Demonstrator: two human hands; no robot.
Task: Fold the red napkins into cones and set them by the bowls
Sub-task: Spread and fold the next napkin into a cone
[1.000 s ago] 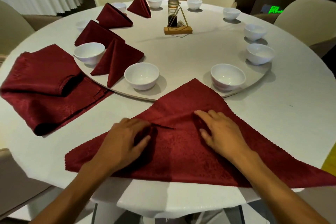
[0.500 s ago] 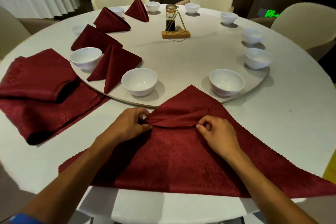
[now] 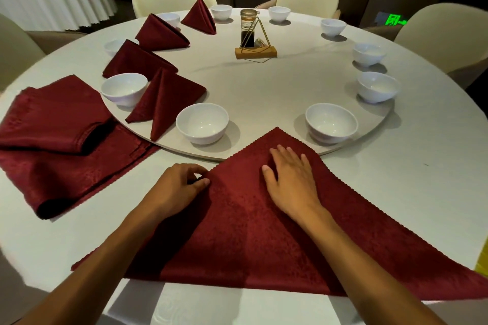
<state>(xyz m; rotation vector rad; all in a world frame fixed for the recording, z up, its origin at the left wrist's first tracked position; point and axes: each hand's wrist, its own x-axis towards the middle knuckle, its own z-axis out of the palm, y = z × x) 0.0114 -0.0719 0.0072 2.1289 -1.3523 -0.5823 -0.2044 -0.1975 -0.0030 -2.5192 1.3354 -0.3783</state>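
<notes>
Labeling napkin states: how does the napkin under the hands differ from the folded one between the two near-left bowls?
The napkin under the hands lies flat as a wide triangle on the table edge; the folded napkin stands as a cone on the turntable. The flat one is pressed by the right hand and pinched by the left hand; the cone is untouched. Both are the same dark red cloth.

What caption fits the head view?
Right hand flattens the triangular red napkin; left hand pinches its edge; four cones beside bowls.
</notes>
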